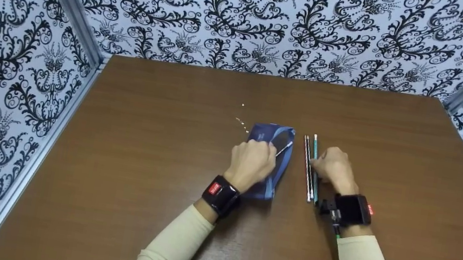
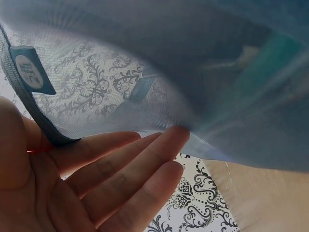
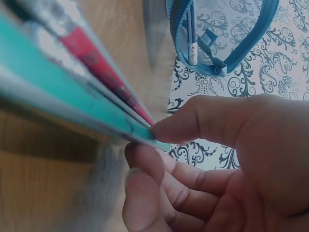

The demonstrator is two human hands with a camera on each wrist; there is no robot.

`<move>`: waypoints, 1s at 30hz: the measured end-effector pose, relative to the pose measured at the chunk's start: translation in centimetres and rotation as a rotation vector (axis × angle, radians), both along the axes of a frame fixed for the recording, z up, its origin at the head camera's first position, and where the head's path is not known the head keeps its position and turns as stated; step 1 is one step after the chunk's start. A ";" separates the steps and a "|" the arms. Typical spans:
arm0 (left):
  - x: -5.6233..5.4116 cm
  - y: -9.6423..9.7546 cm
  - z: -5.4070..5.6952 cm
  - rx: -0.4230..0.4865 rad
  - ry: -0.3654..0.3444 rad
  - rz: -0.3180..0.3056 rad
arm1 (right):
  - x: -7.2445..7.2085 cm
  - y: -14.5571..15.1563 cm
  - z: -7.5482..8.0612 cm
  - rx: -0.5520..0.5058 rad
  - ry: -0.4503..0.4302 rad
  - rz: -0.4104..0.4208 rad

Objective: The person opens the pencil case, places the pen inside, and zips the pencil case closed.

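From my remote seat I see bright specks on the table, at 11 o'clock from the left hand, which grips the blue mesh pouch at its 3 o'clock, a white-ended pencil showing at the pouch's open mouth toward 2 o'clock. Farther out at 3 o'clock I have two slim pencils side by side, one partly red, and just beside them the teal pencil, pinched between thumb and finger of the right hand; whether it touches the table I can't tell.
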State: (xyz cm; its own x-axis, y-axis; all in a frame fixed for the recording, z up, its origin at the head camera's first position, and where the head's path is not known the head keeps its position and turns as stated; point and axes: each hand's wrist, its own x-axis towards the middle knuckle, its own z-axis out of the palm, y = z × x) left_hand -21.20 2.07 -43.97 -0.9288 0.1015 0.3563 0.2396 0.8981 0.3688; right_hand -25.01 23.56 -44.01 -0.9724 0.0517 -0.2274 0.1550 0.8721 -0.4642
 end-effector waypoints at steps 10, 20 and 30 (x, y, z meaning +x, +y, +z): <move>0.0 -0.1 -0.1 0.001 0.005 -0.015 | 0.4 -0.1 0.8 -0.132 0.073 -0.054; 0.0 -0.1 -0.1 0.000 0.020 -0.011 | 0.6 -0.3 1.6 -0.226 0.150 -0.111; 0.0 0.0 0.0 0.010 0.012 -0.008 | 0.8 -0.7 2.5 -0.310 0.178 -0.157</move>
